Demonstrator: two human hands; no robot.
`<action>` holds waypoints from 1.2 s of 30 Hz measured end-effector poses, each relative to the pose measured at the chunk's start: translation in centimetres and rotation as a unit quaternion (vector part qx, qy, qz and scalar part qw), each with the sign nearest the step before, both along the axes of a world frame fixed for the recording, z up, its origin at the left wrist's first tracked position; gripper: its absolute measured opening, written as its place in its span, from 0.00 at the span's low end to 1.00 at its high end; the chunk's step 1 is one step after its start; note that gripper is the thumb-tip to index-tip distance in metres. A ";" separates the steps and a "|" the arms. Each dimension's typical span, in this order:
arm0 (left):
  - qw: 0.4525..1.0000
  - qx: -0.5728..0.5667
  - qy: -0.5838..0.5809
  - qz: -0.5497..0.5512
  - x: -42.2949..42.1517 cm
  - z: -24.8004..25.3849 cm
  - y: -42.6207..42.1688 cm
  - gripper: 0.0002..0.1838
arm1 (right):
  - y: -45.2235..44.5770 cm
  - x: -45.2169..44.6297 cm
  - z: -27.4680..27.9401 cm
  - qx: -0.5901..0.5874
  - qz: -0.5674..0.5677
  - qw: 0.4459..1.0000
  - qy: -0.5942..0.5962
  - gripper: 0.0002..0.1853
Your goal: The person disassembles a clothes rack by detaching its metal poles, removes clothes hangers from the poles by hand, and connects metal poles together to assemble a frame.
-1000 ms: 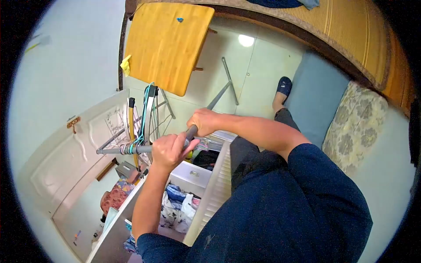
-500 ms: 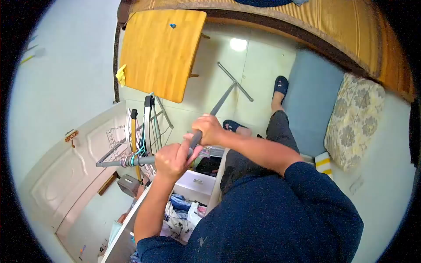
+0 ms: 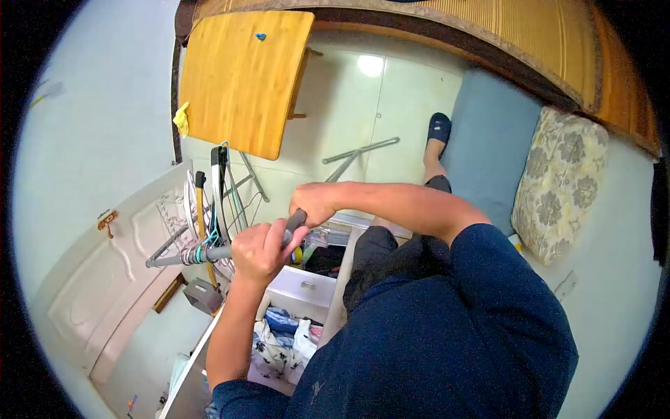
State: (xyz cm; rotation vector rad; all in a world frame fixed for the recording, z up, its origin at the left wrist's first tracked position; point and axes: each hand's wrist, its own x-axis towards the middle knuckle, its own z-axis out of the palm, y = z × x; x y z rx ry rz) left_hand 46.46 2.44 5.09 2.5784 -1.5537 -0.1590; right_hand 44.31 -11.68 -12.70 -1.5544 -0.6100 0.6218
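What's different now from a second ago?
The T-shaped grey metal foot on the floor has swung counterclockwise in view, from nearly upright to nearly crosswise. Nothing was let go: the left hand and right hand still grip the grey metal pole. The light-brown wooden table stayed put.

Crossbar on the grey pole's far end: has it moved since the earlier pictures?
Yes. Judged against the wooden table, the crossbar has turned counterclockwise in the view, now lying more crosswise to its right edge.
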 end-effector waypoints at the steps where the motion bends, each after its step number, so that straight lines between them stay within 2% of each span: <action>1: 1.000 0.010 -0.002 -0.001 -0.1 -0.1 0.2 0.18 | 0.8 -0.8 -0.7 0.002 0.001 1.000 0.000 0.10; 3: 1.000 0.012 -0.003 0.000 -0.5 -0.1 0.5 0.18 | 2.1 -3.0 -1.8 0.023 -0.156 0.987 -0.002 0.12; 4: 1.000 0.014 -0.002 -0.001 -0.6 0.0 0.6 0.19 | 2.4 -3.8 -1.7 0.025 -0.153 0.988 -0.003 0.12; 6: 1.000 0.021 0.007 0.004 -0.8 0.1 0.7 0.19 | 3.4 -4.8 -1.4 0.026 -0.268 0.963 0.020 0.13; 7: 1.000 0.007 0.016 0.000 -0.9 -0.1 0.9 0.19 | 3.5 -4.7 -1.3 0.033 -0.265 0.964 0.002 0.15; 10: 0.999 0.014 0.035 -0.001 -0.8 0.5 1.5 0.19 | 2.8 -3.4 -1.1 0.029 -0.148 0.988 -0.022 0.13; 13: 0.999 0.003 0.042 0.007 -0.6 0.6 1.8 0.20 | 2.4 -2.0 -0.9 0.029 -0.085 0.995 -0.039 0.10; 18: 0.999 0.023 0.035 0.008 -0.7 0.1 1.9 0.19 | 2.3 -2.8 -0.8 0.006 -0.095 0.995 -0.023 0.12; 20: 0.999 0.007 0.034 0.015 -0.6 -0.1 1.6 0.18 | 3.4 -4.4 -1.2 0.048 -0.368 0.926 -0.069 0.14; 21: 0.999 0.017 0.038 0.017 -0.7 0.1 1.4 0.19 | 4.0 -5.1 -1.0 0.068 -0.431 0.898 -0.057 0.16; 26: 0.999 0.009 0.042 -0.009 -0.8 0.3 1.3 0.21 | 4.5 -5.4 -0.7 0.020 -0.398 0.917 -0.036 0.12; 28: 0.999 -0.009 0.040 -0.007 -0.6 0.5 1.2 0.21 | 3.6 -4.2 -0.7 -0.006 -0.238 0.971 -0.002 0.09; 29: 0.999 0.011 0.034 -0.007 -0.6 0.6 1.5 0.20 | 3.1 -3.4 -0.7 -0.040 -0.173 0.984 -0.019 0.09; 30: 0.999 0.012 0.034 -0.007 -0.7 0.7 1.6 0.20 | 2.1 -2.5 -0.4 -0.039 -0.173 0.984 -0.018 0.09; 32: 0.999 0.032 0.042 -0.002 -0.8 0.8 1.6 0.19 | 1.0 -1.3 0.3 0.003 -0.002 1.000 -0.002 0.09; 34: 0.999 0.024 0.036 0.004 -0.8 0.3 1.8 0.19 | 1.2 -1.7 -0.2 0.024 -0.013 0.999 -0.020 0.10; 36: 0.999 0.016 0.031 0.011 -1.0 0.3 1.8 0.19 | 1.9 -3.1 -0.8 -0.008 -0.161 0.987 0.001 0.11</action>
